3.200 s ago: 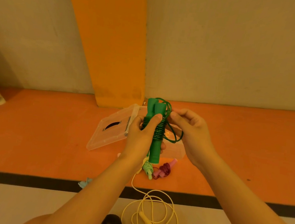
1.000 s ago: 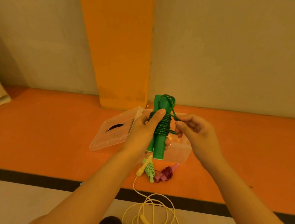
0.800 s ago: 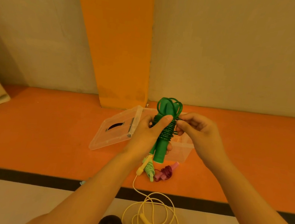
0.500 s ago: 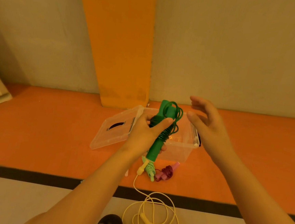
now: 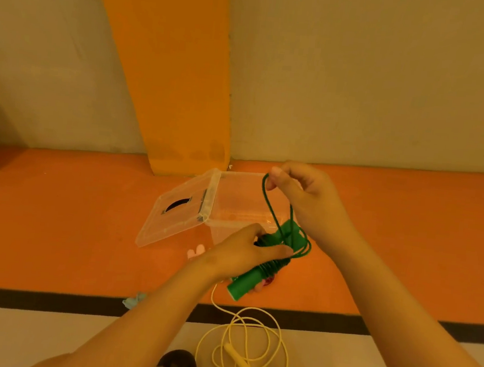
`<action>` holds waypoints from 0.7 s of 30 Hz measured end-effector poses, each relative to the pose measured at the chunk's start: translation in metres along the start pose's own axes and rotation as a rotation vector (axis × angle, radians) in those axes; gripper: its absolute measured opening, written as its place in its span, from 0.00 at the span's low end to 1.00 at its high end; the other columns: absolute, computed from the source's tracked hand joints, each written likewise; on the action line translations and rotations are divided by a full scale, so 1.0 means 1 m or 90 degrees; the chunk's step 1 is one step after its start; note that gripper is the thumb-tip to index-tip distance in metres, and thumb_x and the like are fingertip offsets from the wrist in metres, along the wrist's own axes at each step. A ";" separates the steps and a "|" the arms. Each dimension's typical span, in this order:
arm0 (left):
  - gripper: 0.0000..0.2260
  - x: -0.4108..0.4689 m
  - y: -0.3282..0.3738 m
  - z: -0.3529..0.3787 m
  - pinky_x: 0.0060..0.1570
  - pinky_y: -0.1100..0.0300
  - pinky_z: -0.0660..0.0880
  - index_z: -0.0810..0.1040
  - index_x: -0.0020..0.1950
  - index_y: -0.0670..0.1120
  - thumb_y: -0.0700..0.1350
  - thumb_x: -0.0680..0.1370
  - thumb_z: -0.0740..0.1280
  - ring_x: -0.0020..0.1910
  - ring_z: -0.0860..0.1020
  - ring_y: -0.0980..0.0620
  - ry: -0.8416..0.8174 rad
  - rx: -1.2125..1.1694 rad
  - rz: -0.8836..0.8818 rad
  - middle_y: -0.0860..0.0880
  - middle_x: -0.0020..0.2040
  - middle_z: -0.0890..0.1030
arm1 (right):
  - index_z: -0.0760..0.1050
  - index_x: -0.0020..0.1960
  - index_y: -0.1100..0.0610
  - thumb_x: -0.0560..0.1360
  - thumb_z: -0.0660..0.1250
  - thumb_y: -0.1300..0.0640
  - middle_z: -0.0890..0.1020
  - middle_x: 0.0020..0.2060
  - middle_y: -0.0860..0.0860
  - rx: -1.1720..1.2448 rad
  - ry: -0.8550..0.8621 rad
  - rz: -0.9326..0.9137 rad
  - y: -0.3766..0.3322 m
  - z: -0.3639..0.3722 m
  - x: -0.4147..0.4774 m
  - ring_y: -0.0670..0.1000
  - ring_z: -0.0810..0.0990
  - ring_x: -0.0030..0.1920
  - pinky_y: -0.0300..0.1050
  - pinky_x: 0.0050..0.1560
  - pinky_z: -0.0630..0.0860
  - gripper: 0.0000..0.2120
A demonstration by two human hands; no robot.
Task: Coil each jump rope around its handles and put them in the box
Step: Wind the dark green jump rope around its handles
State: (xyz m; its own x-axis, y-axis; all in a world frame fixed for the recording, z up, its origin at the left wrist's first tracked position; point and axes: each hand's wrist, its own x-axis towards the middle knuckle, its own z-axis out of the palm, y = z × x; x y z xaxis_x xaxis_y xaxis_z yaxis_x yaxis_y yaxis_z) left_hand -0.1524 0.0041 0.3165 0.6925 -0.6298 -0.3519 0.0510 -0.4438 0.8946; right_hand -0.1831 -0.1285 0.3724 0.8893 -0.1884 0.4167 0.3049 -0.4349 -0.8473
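Green cord is wound tight round the paired handles of the green jump rope (image 5: 251, 278), which the left hand (image 5: 240, 255) grips with curled fingers, holding the bundle in the air, tilted, just in front of the box (image 5: 241, 174). One last loop (image 5: 267, 204) of cord stands free above the bundle, and the right hand (image 5: 306, 202) pinches its top between thumb and fingertips, lifted over the box's open mouth. By my reading the coiling step is at its finish: the slack has to be tucked or hooked over the handle ends so the winding cannot spring loose, and only then does the bundle go into the box. That calls for keeping the cord taut while the left hand's grip holds the turns in place. The box is clear plastic, its lid (image 5: 173, 221) swung open to the left and lying on the orange floor (image 5: 70, 227), so the mouth seems free from above and from the near side; its walls are low and hard to see, and a careless drop could clip the near rim. A yellow jump rope (image 5: 252, 320) lies uncoiled on the pale floor near the feet, and something pink (image 5: 197, 251) lies near the box. The wall and an orange pillar (image 5: 182, 119) close off the far side, just behind the box.
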 end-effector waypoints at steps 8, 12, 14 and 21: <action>0.12 0.012 0.003 0.015 0.23 0.70 0.69 0.73 0.46 0.47 0.52 0.74 0.72 0.24 0.76 0.61 0.013 0.119 0.059 0.53 0.32 0.77 | 0.76 0.35 0.50 0.79 0.63 0.57 0.80 0.33 0.39 0.063 0.005 0.008 0.000 -0.003 -0.006 0.37 0.77 0.40 0.31 0.46 0.69 0.15; 0.13 0.013 0.001 0.021 0.21 0.70 0.66 0.74 0.40 0.49 0.54 0.72 0.74 0.24 0.75 0.59 -0.008 0.200 0.086 0.55 0.26 0.77 | 0.79 0.34 0.47 0.77 0.64 0.47 0.82 0.36 0.41 -0.001 0.021 0.056 0.015 -0.007 -0.007 0.54 0.81 0.41 0.53 0.44 0.74 0.14; 0.13 0.013 0.001 0.022 0.24 0.65 0.72 0.73 0.39 0.49 0.54 0.71 0.75 0.25 0.78 0.57 -0.022 0.219 0.104 0.56 0.26 0.78 | 0.80 0.36 0.47 0.77 0.65 0.49 0.83 0.38 0.43 -0.008 0.021 0.087 0.020 -0.011 -0.007 0.52 0.81 0.42 0.54 0.48 0.74 0.12; 0.15 -0.003 0.016 0.010 0.39 0.42 0.79 0.78 0.49 0.47 0.52 0.68 0.76 0.39 0.82 0.38 -0.047 0.094 0.170 0.44 0.40 0.84 | 0.79 0.56 0.56 0.77 0.59 0.46 0.82 0.45 0.52 0.148 -0.101 0.279 0.026 -0.035 -0.006 0.49 0.80 0.44 0.41 0.46 0.75 0.18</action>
State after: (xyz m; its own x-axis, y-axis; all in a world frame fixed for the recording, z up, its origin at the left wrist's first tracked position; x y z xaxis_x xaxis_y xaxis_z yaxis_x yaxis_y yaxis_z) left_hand -0.1608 -0.0077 0.3291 0.6132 -0.7786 -0.1335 -0.2348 -0.3410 0.9103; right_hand -0.1925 -0.1693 0.3598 0.9856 -0.1658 -0.0326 -0.0554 -0.1351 -0.9893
